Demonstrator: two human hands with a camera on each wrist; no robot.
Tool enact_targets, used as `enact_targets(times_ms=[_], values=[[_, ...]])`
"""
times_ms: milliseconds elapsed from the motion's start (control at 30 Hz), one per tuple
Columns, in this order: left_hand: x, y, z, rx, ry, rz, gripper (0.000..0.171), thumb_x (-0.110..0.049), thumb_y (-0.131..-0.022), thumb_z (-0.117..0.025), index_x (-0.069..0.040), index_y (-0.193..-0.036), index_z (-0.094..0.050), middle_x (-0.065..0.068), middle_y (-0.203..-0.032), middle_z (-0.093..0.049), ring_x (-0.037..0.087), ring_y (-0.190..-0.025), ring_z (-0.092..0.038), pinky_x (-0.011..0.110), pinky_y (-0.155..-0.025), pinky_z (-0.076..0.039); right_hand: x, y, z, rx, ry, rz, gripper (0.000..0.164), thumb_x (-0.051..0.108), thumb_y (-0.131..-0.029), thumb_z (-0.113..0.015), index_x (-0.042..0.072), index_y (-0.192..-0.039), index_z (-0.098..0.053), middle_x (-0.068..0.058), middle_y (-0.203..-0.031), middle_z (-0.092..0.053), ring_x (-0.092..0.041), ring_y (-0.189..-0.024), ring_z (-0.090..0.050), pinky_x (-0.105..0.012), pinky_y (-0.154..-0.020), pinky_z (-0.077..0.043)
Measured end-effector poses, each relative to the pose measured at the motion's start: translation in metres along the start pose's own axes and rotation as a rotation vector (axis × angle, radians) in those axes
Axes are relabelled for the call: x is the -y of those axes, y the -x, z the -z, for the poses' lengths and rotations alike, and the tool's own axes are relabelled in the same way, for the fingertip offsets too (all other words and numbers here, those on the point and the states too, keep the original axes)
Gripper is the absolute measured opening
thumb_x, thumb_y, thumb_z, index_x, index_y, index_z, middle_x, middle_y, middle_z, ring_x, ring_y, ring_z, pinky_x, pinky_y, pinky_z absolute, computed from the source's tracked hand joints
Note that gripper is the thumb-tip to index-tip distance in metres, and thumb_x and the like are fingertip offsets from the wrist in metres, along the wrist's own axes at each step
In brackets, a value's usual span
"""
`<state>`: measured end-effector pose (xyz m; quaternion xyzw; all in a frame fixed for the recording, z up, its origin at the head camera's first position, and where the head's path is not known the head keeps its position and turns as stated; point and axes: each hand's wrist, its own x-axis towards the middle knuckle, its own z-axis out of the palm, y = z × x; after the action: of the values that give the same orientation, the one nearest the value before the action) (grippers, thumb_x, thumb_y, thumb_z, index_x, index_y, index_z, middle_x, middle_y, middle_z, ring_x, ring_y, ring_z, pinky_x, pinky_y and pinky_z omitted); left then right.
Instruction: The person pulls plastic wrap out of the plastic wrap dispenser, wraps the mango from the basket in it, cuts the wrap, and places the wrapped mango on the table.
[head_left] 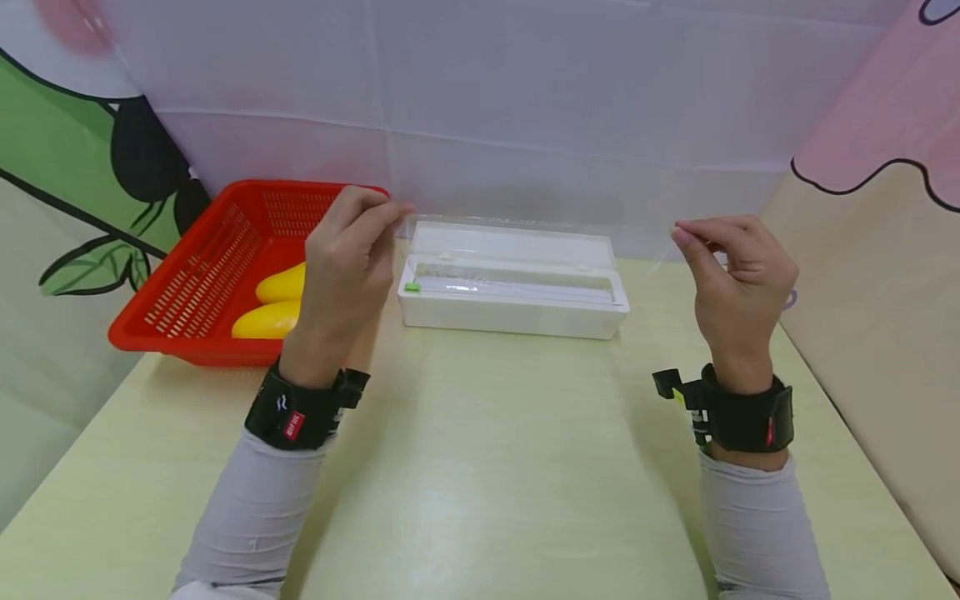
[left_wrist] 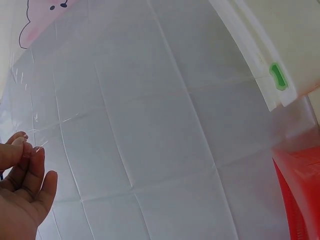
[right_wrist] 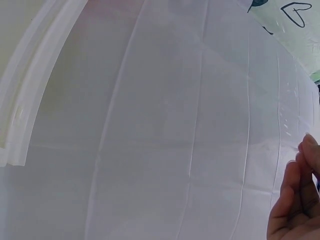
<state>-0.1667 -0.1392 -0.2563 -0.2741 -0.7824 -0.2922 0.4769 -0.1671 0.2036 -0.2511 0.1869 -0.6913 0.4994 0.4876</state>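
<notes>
A sheet of clear cling film (head_left: 660, 257) hangs between the two raised hands, above and in front of a white film dispenser box (head_left: 510, 321). My left hand (head_left: 348, 258) pinches one upper corner between thumb and fingertips. On the other side, my right hand (head_left: 742, 275) pinches the opposite corner the same way. Most of the film is too transparent to make out. The dispenser's lid (head_left: 517, 243) stands raised, and a film roll shows inside. A green cutter slide (head_left: 412, 287) sits at the left end of its front edge.
To the left, a red plastic basket (head_left: 195, 292) holds yellow mango-shaped fruits (head_left: 268, 321), partly hidden behind the left wrist. A pale wood table (head_left: 480, 467) lies below the hands. Behind it hangs a printed fabric backdrop (head_left: 525, 108). Part of a small purple loop (head_left: 792, 298) shows beside the right hand.
</notes>
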Motion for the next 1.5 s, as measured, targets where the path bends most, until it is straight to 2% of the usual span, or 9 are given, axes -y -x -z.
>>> enact_targets(times_ms=[200,500,900,1167,1500], values=[[0.0,-0.001,0.0,0.006,0.009,0.004,0.018,-0.003,-0.096,-0.063,0.007,-0.106,-0.073,0.021,-0.096,-0.061,0.028,-0.084,-0.059,0.014,-0.088,-0.047,0.001,-0.001,0.001,-0.003,0.001,-0.001,0.004,-0.011,-0.08,-0.076,-0.013,-0.083,-0.074,0.017,-0.08,-0.064,-0.004,-0.074,-0.058,-0.019,-0.072,-0.046],[-0.002,-0.003,0.002,0.006,0.005,-0.004,0.017,-0.003,-0.096,-0.063,0.008,-0.105,-0.073,0.021,-0.096,-0.06,0.028,-0.084,-0.059,0.012,-0.087,-0.046,0.002,-0.002,0.002,-0.024,0.008,0.0,0.004,-0.011,-0.079,-0.077,-0.012,-0.082,-0.074,0.017,-0.079,-0.064,-0.003,-0.073,-0.058,-0.018,-0.07,-0.044],[-0.009,-0.003,0.002,-0.052,0.062,0.035,0.015,0.002,-0.093,-0.064,0.006,-0.105,-0.074,0.021,-0.093,-0.061,0.03,-0.082,-0.058,0.01,-0.086,-0.043,0.005,-0.001,0.003,-0.056,-0.031,0.009,0.004,-0.013,-0.078,-0.076,-0.012,-0.08,-0.074,0.01,-0.078,-0.066,-0.005,-0.072,-0.058,-0.018,-0.068,-0.042],[-0.011,-0.004,0.004,-0.073,0.077,0.016,0.015,0.002,-0.094,-0.064,0.006,-0.104,-0.074,0.021,-0.092,-0.061,0.031,-0.081,-0.058,0.01,-0.085,-0.044,0.004,-0.002,0.005,-0.058,-0.062,0.005,0.005,-0.012,-0.078,-0.077,-0.014,-0.081,-0.073,0.007,-0.078,-0.067,-0.008,-0.072,-0.059,-0.021,-0.067,-0.043],[-0.016,-0.004,0.008,-0.085,0.077,0.004,0.015,0.001,-0.094,-0.064,0.006,-0.103,-0.074,0.021,-0.092,-0.061,0.031,-0.081,-0.058,0.01,-0.084,-0.043,0.007,-0.002,0.005,-0.084,-0.116,0.01,0.006,-0.016,-0.076,-0.076,-0.017,-0.079,-0.071,0.002,-0.077,-0.068,-0.008,-0.072,-0.06,-0.018,-0.07,-0.046]])
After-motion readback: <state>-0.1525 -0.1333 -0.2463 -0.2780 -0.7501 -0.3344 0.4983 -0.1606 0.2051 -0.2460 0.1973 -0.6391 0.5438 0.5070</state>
